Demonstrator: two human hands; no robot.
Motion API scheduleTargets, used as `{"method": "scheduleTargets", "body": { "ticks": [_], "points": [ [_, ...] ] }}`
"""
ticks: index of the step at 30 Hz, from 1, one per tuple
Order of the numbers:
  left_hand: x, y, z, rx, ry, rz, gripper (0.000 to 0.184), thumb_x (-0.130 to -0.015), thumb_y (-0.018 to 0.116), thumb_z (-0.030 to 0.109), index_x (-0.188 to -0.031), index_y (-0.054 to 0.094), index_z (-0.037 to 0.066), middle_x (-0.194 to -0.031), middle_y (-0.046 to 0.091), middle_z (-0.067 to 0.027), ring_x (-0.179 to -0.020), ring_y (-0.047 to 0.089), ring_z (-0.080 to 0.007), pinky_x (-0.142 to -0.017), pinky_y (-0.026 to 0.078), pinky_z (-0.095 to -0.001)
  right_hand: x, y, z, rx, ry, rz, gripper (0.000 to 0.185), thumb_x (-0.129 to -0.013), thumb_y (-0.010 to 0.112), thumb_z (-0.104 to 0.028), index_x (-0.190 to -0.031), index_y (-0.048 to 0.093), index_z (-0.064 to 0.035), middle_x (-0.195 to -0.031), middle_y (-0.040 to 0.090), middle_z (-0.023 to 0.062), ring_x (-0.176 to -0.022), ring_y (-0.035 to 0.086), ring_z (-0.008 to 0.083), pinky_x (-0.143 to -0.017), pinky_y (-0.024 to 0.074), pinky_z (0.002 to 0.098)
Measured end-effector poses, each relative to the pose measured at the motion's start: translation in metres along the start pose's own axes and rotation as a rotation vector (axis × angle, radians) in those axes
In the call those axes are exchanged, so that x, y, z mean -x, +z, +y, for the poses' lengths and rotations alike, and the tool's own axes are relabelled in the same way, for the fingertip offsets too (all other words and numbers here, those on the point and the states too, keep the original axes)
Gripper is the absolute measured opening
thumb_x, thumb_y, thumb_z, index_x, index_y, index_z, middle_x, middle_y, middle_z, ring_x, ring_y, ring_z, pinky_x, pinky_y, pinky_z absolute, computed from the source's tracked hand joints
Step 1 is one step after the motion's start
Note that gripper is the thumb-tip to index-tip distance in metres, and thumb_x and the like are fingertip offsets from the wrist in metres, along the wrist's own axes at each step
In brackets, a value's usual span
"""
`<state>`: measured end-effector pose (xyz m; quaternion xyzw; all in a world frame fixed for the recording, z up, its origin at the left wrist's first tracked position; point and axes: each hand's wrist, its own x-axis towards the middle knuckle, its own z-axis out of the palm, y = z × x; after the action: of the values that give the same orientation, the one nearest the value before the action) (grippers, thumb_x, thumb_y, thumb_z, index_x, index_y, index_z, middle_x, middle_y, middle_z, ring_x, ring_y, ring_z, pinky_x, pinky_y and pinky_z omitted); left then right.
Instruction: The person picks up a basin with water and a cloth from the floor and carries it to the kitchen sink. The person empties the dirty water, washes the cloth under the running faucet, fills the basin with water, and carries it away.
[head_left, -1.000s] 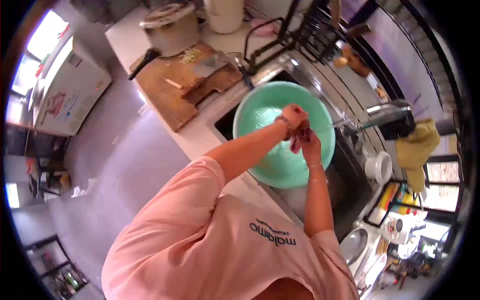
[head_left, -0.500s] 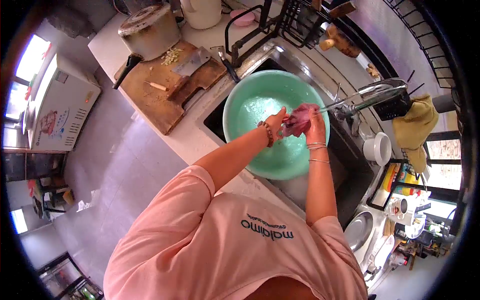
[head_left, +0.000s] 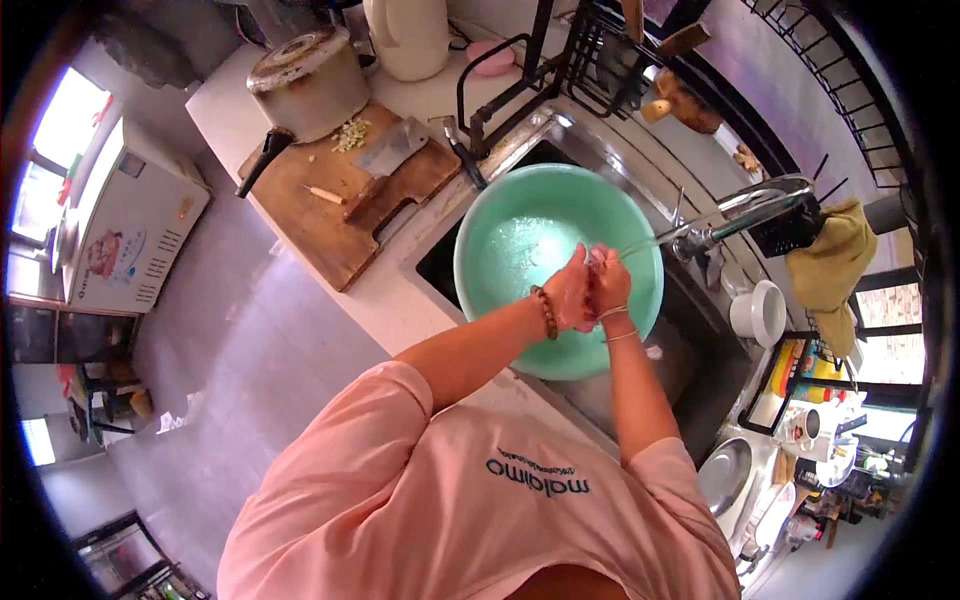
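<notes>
Over the green plastic basin (head_left: 500, 215), my left hand (head_left: 569, 296) and my right hand (head_left: 611, 282) are pressed together. Between them they squeeze a soft reddish-purple piece of what looks like raw meat (head_left: 590, 293), mostly hidden by my fingers. A thin stream of water from the faucet (head_left: 725, 228) reaches my right fingers. Some water lies in the basin, which rests in the metal sink (head_left: 690, 385).
Left of the sink is a wooden cutting board (head_left: 340, 240) with a cleaver (head_left: 395, 148), a small knife (head_left: 325, 195) and chopped pale bits (head_left: 351, 134). A pot (head_left: 310, 90) stands behind. At right are a white pot (head_left: 757, 313) and a draped cloth (head_left: 832, 260).
My hands have come together, closing around the purplish piece that hung more exposed before. They sit slightly lower in view, and the whole scene has shifted a little downward.
</notes>
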<state>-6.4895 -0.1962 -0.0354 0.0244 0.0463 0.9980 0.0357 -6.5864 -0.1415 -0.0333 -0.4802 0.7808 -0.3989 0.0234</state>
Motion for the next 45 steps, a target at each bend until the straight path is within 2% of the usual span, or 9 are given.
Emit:
{"method": "scheduleTargets", "body": {
  "ticks": [2,4,10,15,16,19,23,30,45],
  "points": [
    [0.002,-0.003,0.003,0.2,-0.099,-0.487,0.055,-0.076,0.03,0.056,-0.109,0.039,0.013,-0.108,0.044,-0.0033,-0.096,0.041,-0.0206,-0.076,0.035,-0.0341,-0.003,0.002,0.036,-0.034,-0.085,0.01,0.023,-0.079,0.042,-0.023,-0.069,0.048,-0.0035,-0.063,0.052,0.0148,-0.058,0.051,0.0312,-0.051,0.039,0.0383],
    [0.031,0.065,0.007,-0.311,0.109,0.495,0.052,-0.076,0.04,0.049,-0.111,0.04,0.011,-0.107,0.046,-0.0047,-0.093,0.044,-0.0184,-0.072,0.036,-0.0322,-0.005,0.001,0.062,-0.019,0.125,-0.003,0.026,-0.08,0.041,-0.024,-0.066,0.048,-0.0027,-0.061,0.053,0.0124,-0.055,0.052,0.0263,-0.047,0.0396,0.0365],
    [0.115,0.025,0.027,-1.986,0.831,1.251,0.037,-0.068,0.06,0.012,-0.101,0.046,0.004,-0.11,0.041,-0.0135,-0.105,0.037,-0.0242,-0.087,0.03,-0.0319,-0.048,-0.029,0.048,-1.057,0.699,0.136,0.016,-0.08,0.042,-0.021,-0.076,0.045,-0.0062,-0.058,0.047,0.004,-0.048,0.044,0.0131,-0.039,0.0359,0.0263],
    [0.161,-0.015,0.026,-1.052,0.681,1.218,0.047,-0.077,0.051,0.017,-0.118,0.031,0.004,-0.119,0.035,-0.0125,-0.107,0.036,-0.0207,-0.088,0.03,-0.0298,-0.097,0.052,0.139,-0.37,0.161,0.296,0.018,-0.08,0.038,-0.026,-0.087,0.041,-0.01,-0.069,0.046,0.003,-0.054,0.046,0.014,-0.043,0.0392,0.0243],
    [0.161,-0.006,0.026,-1.023,0.628,1.188,0.048,-0.081,0.045,0.023,-0.122,0.026,0.005,-0.121,0.033,-0.0103,-0.107,0.036,-0.0179,-0.087,0.031,-0.0278,-0.106,0.024,0.042,-1.123,0.724,0.252,0.017,-0.079,0.039,-0.025,-0.086,0.043,-0.01,-0.067,0.046,0.0018,-0.054,0.045,0.0136,-0.045,0.0395,0.0266],
    [0.174,-0.023,0.035,-0.907,0.517,1.016,0.05,-0.081,0.042,0.03,-0.121,0.026,0.004,-0.121,0.032,-0.0095,-0.108,0.035,-0.0178,-0.089,0.029,-0.0286,-0.129,0.074,0.042,-0.977,0.669,0.073,0.019,-0.079,0.039,-0.026,-0.086,0.047,-0.01,-0.064,0.046,0.0,-0.056,0.046,0.0136,-0.049,0.0397,0.0274],
    [0.178,-0.009,0.042,-0.682,0.446,0.979,0.054,-0.082,0.037,0.039,-0.121,0.027,0.003,-0.122,0.031,-0.0093,-0.108,0.035,-0.0184,-0.09,0.028,-0.0301,-0.125,0.151,0.013,-0.455,0.012,0.069,0.023,-0.079,0.043,-0.024,-0.09,0.053,-0.0057,-0.068,0.049,-0.0025,-0.053,0.041,0.0069,-0.047,0.0358,0.0198],
    [0.174,0.009,0.046,-0.46,0.531,0.94,0.05,-0.081,0.038,0.038,-0.114,0.036,0.0,-0.111,0.043,-0.0088,-0.098,0.044,-0.0181,-0.083,0.035,-0.0286,-0.01,0.149,-0.079,-0.616,-0.09,-0.739,0.02,-0.079,0.046,-0.018,-0.088,0.052,-0.0016,-0.076,0.055,0.007,-0.072,0.051,0.0145,-0.066,0.0404,0.0261],
    [0.157,-0.022,0.044,-1.53,0.336,1.139,0.059,-0.063,0.059,0.003,-0.116,0.034,0.001,-0.079,0.056,-0.0072,-0.068,0.053,-0.0121,-0.062,0.043,-0.0238,0.033,-0.111,0.04,0.546,0.044,-1.242,0.016,-0.061,0.055,-0.014,-0.076,0.06,-0.0126,-0.078,0.057,0.0106,-0.068,0.055,0.0256,-0.06,0.0429,0.0333]
  ]
}}
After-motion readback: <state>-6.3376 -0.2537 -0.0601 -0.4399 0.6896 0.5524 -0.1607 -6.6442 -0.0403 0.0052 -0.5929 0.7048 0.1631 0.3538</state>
